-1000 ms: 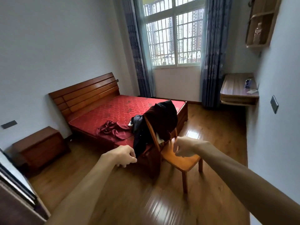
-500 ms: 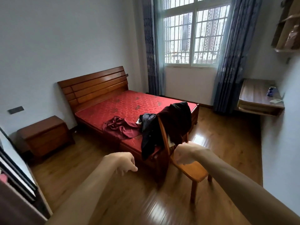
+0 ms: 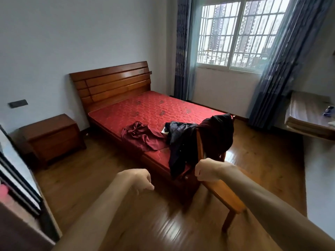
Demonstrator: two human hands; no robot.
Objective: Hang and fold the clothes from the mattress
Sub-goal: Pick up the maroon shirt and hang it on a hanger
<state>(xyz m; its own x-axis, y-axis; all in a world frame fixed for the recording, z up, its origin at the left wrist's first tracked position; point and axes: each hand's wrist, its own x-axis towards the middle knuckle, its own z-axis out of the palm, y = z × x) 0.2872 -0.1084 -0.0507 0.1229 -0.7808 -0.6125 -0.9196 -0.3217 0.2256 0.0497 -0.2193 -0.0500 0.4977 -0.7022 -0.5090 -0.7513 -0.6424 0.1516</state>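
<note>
Left hand and right hand are curled, empty; the limp, light maroon garment is best pinched at its near edge.

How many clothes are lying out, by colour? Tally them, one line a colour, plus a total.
Maroon: 1, the crumpled garment on the mattress.
Dark, near black: 2, the hanging garment over the mattress edge and the draped garment on the back of the chair.
Total: 3.
</note>
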